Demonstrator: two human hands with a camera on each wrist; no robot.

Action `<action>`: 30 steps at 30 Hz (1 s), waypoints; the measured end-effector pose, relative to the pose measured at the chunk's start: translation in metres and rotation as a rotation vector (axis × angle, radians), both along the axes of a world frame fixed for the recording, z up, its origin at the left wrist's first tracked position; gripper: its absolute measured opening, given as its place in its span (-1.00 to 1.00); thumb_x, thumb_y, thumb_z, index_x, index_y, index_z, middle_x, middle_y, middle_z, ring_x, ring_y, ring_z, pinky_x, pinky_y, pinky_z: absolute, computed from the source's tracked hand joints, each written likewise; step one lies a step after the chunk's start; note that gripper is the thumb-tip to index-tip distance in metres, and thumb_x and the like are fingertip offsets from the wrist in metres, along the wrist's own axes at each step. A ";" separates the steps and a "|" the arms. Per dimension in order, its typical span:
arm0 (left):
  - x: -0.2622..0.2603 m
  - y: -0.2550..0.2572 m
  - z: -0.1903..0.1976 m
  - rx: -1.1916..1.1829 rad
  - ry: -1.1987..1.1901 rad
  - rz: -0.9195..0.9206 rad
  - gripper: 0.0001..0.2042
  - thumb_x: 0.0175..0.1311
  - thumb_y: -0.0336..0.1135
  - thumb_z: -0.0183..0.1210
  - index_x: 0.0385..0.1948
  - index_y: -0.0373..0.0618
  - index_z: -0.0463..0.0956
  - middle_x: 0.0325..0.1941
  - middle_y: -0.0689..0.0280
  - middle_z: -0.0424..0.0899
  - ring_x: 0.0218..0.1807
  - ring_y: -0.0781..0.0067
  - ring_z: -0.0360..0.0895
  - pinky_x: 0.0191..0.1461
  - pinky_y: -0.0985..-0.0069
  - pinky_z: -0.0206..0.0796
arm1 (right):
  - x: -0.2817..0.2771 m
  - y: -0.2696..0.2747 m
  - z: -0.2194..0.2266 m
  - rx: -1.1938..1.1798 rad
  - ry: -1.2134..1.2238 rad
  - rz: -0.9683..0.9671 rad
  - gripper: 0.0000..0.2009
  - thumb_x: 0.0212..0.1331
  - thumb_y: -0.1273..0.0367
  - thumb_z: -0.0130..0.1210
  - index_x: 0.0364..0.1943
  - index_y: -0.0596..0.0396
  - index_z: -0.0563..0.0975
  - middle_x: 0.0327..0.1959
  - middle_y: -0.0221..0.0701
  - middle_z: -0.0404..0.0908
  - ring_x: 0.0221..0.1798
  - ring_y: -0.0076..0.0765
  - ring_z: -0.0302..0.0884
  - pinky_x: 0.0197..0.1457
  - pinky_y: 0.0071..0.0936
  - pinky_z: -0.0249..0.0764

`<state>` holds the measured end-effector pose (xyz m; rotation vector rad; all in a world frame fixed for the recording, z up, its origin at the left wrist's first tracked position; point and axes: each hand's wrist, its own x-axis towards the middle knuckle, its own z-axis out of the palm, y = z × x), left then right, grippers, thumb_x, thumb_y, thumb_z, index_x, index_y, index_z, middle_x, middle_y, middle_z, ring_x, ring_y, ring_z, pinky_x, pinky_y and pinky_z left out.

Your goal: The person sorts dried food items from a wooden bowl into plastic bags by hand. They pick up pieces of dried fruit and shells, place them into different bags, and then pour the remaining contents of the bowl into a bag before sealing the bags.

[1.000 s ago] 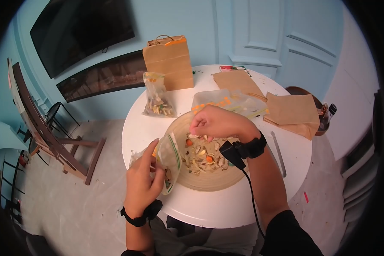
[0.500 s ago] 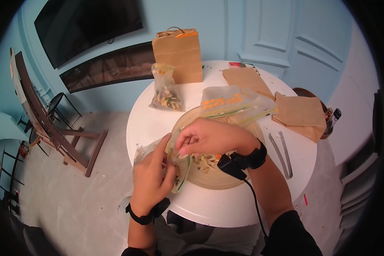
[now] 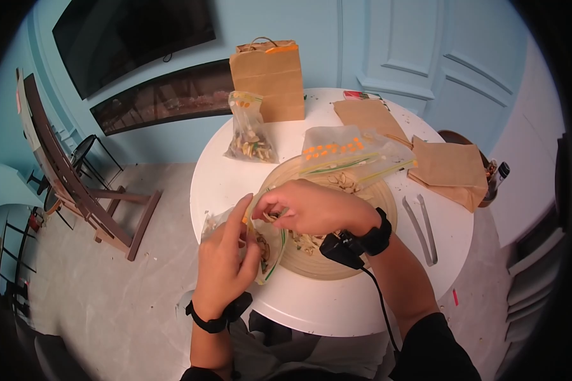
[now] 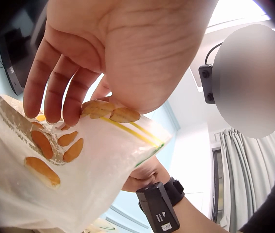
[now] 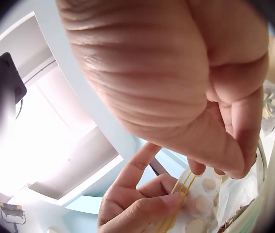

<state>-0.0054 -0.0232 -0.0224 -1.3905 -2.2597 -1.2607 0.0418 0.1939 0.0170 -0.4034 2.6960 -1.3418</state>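
My left hand [image 3: 225, 260] grips the edge of a clear zip bag [image 3: 272, 254] at the table's near left and keeps its mouth spread. Orange oval prints and a yellow zip line show on the bag [image 4: 96, 177] in the left wrist view. Curled fingers of my right hand [image 3: 321, 206] are at the bag's mouth, pinching dried slices [image 3: 272, 216] partly covered by the fingers. Under the right wrist, dried pieces [image 3: 306, 244] lie scattered on a round beige tray [image 3: 337, 274]. More pieces show inside the bag.
Behind stand a filled zip bag [image 3: 253, 141] and a brown paper bag [image 3: 270, 82]. Another zip bag [image 3: 333, 141] lies flat across the tray's far edge. Metal tongs [image 3: 429, 238] and folded paper bags [image 3: 448, 165] are on the right, beside a dark round container [image 3: 451, 136].
My right hand has moved left from over the tray to the bag's mouth, carrying dried pieces. My left hand keeps its hold on the bag. The head view has shifted slightly.
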 end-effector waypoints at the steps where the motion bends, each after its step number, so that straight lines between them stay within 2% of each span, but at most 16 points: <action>1: 0.000 0.000 0.000 -0.001 0.002 0.004 -0.40 0.19 -0.62 0.04 0.37 -0.19 0.35 -0.43 0.16 0.62 -0.40 0.30 0.64 -0.20 0.40 0.57 | 0.000 0.000 0.000 -0.031 -0.006 -0.010 -0.67 0.22 0.58 0.15 0.09 0.24 0.56 0.02 -0.21 0.68 0.16 -0.28 0.65 0.21 -0.40 0.56; 3: 0.000 0.000 0.000 0.003 -0.009 0.003 -0.40 0.19 -0.62 0.04 0.37 -0.19 0.35 -0.43 0.16 0.62 -0.40 0.30 0.64 -0.21 0.40 0.58 | 0.001 0.000 0.002 -0.093 -0.019 -0.030 -0.68 0.23 0.58 0.15 0.09 0.25 0.56 0.02 -0.20 0.69 0.16 -0.30 0.65 0.22 -0.40 0.56; 6: 0.000 0.000 0.001 0.005 -0.010 0.008 -0.41 0.19 -0.62 0.04 0.37 -0.19 0.36 -0.43 0.16 0.62 -0.41 0.30 0.64 -0.22 0.40 0.58 | -0.001 0.002 -0.007 -0.171 0.054 -0.045 -0.72 0.19 0.58 0.11 0.00 0.28 0.60 -0.09 -0.15 0.74 -0.11 -0.28 0.72 0.01 -0.40 0.59; 9: 0.000 0.000 0.000 0.006 -0.013 0.010 -0.40 0.19 -0.62 0.03 0.37 -0.19 0.36 -0.43 0.16 0.61 -0.41 0.30 0.64 -0.23 0.41 0.57 | -0.002 0.003 -0.004 -0.129 0.067 -0.035 -0.75 0.25 0.52 0.13 0.00 0.28 0.60 -0.12 -0.20 0.74 -0.18 -0.39 0.69 -0.07 -0.43 0.59; 12: 0.000 0.000 0.001 0.001 -0.019 0.010 -0.40 0.19 -0.62 0.03 0.37 -0.19 0.35 -0.43 0.16 0.61 -0.41 0.30 0.64 -0.23 0.41 0.57 | -0.002 0.002 -0.003 -0.254 -0.065 -0.069 -0.75 0.30 0.44 0.16 0.00 0.29 0.60 -0.14 -0.23 0.73 -0.27 -0.45 0.66 -0.14 -0.48 0.57; 15: -0.001 -0.001 0.000 0.003 -0.010 0.011 -0.39 0.18 -0.62 0.03 0.38 -0.18 0.34 -0.43 0.16 0.61 -0.41 0.29 0.64 -0.23 0.41 0.57 | -0.006 0.005 -0.009 -0.274 -0.077 -0.056 -0.72 0.31 0.39 0.19 0.01 0.29 0.59 -0.12 -0.22 0.73 -0.30 -0.45 0.66 -0.17 -0.49 0.57; 18: 0.000 -0.002 0.001 0.008 -0.018 0.007 -0.38 0.17 -0.62 0.02 0.38 -0.18 0.34 -0.43 0.16 0.61 -0.41 0.29 0.65 -0.23 0.42 0.57 | 0.001 0.001 0.003 -0.193 -0.124 -0.103 -0.71 0.36 0.40 0.18 0.07 0.29 0.57 -0.03 -0.27 0.68 -0.20 -0.53 0.61 -0.12 -0.55 0.56; 21: 0.000 -0.002 0.001 0.005 -0.019 0.011 -0.38 0.17 -0.62 0.02 0.38 -0.18 0.34 -0.43 0.17 0.60 -0.41 0.30 0.64 -0.23 0.42 0.57 | 0.002 0.000 0.006 -0.115 -0.057 -0.100 -0.68 0.34 0.36 0.22 0.07 0.30 0.57 -0.04 -0.26 0.69 -0.21 -0.52 0.61 -0.15 -0.55 0.56; 24: -0.001 -0.002 0.001 0.006 -0.016 0.009 -0.38 0.17 -0.62 0.01 0.38 -0.18 0.34 -0.44 0.17 0.60 -0.41 0.31 0.63 -0.23 0.43 0.57 | -0.001 -0.001 -0.002 -0.264 -0.072 -0.120 -0.67 0.30 0.32 0.26 0.03 0.28 0.59 -0.10 -0.27 0.71 -0.23 -0.54 0.61 -0.16 -0.53 0.54; 27: 0.000 -0.001 0.000 0.008 -0.027 0.006 -0.38 0.17 -0.63 0.01 0.38 -0.18 0.34 -0.44 0.19 0.59 -0.41 0.33 0.62 -0.24 0.43 0.57 | -0.002 0.001 -0.004 -0.044 0.067 -0.089 -0.68 0.24 0.30 0.31 -0.04 0.25 0.63 -0.23 -0.32 0.72 -0.26 -0.56 0.61 -0.19 -0.50 0.53; 30: 0.000 -0.001 0.001 0.006 -0.026 0.000 -0.38 0.16 -0.63 0.01 0.38 -0.18 0.35 -0.45 0.19 0.58 -0.43 0.34 0.61 -0.24 0.43 0.57 | 0.002 -0.005 0.008 0.085 -0.074 -0.062 -0.75 0.15 0.31 0.34 -0.15 0.17 0.69 -0.36 -0.34 0.71 -0.32 -0.48 0.61 -0.19 -0.44 0.53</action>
